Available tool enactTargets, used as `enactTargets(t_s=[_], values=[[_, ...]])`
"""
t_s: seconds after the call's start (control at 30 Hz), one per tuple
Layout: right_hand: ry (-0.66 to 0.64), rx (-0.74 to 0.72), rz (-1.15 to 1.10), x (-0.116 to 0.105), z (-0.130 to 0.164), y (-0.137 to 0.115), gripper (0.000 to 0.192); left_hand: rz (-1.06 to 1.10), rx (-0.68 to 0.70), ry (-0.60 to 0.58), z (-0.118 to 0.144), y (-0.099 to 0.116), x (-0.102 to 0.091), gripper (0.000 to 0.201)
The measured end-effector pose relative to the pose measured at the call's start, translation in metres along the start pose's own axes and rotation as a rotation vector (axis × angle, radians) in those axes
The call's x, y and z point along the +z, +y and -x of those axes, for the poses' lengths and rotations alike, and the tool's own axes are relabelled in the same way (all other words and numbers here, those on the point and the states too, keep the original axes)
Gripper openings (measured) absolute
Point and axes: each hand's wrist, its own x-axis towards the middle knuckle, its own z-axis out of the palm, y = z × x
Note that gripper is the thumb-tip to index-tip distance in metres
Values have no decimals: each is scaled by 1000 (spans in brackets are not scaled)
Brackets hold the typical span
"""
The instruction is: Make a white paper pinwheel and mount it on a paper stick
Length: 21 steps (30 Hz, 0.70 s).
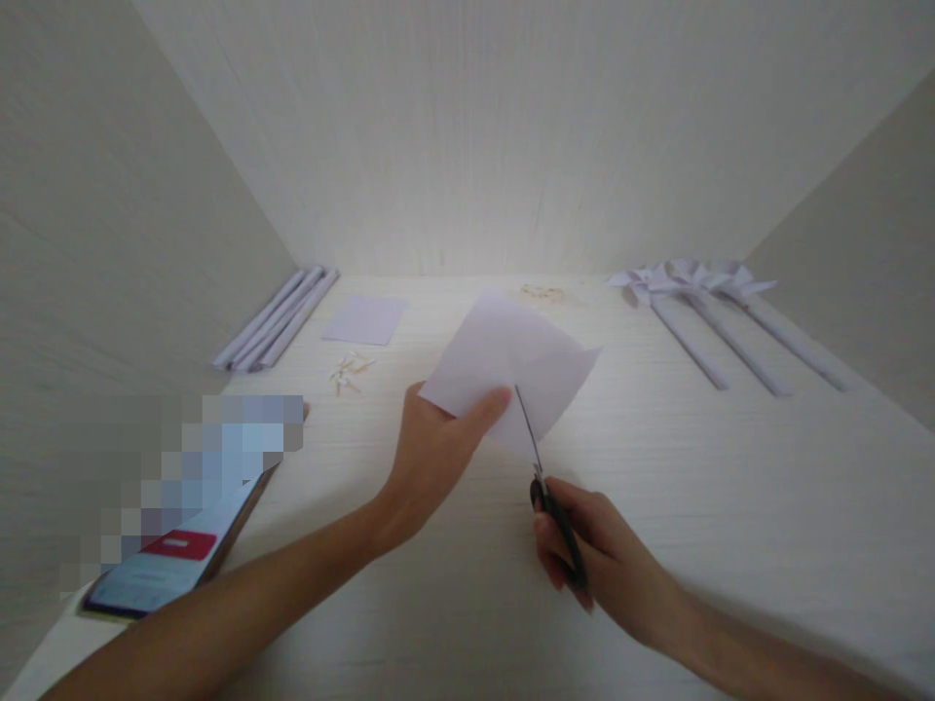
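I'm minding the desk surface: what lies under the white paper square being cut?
Under the creased white paper square, held up by the left hand, only pale wooden desk shows; the strip directly beneath is covered. The right hand works black-handled scissors into its lower edge.

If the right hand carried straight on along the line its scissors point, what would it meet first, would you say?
The right hand holds scissors whose blades already reach the folded paper square held by the left hand, so that paper comes first. Further along lies a small heap of light bits, though depth is unclear.
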Motion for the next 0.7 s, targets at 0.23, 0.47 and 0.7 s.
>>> enactTargets(t_s=[0.23, 0.47, 0.7], values=[[-7, -4, -27, 0, 0, 2, 30, 155, 67, 21, -12, 8, -6, 19], [-11, -27, -154, -2, -2, 5, 35, 166, -50, -103, -17, 11, -11, 13], [-35, -46, -272, -4, -5, 5, 40, 126, -118, -309, -21, 12, -15, 11]])
